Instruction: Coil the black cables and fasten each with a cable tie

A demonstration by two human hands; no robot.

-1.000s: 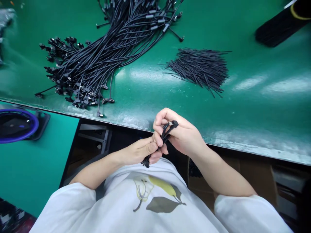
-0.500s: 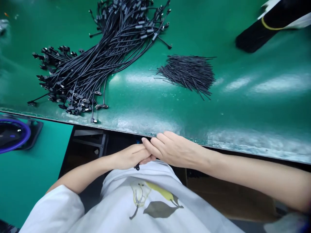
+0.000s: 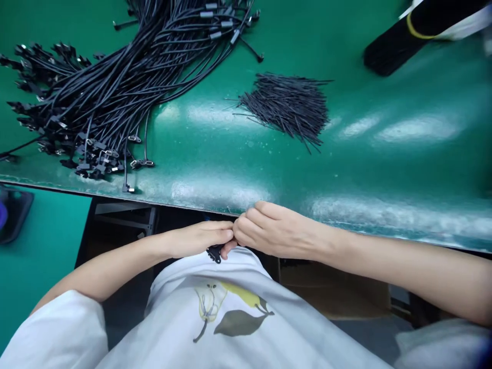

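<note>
A heap of black cables (image 3: 96, 87) sprawls at ten o'clock, its plugs near the tabletop (image 3: 384, 169) edge. Below that edge, the left hand (image 3: 196, 240) has its grip clenched on a black connector (image 3: 214, 253) and touches the right hand (image 3: 277, 231), whose curled grip I cannot read. Thin ties (image 3: 286, 102) lie at twelve; bare green spreads toward three.

1. Bench mat (image 3: 384, 169): glossy green, smooth, strong glare patches; front edge scuffed dull and whitish.
2. Cable bundle (image 3: 115, 87): matt black sheathing, plastic or rubber, cannot tell which; small metallic glints at the connector ends.
3. Loose ties (image 3: 284, 102): thin, matt black, plastic-looking.
4. Cable end (image 3: 214, 252): matt black plastic.
5. Shirt (image 3: 230, 328): white cloth, matt, soft, flat printed motif.
</note>
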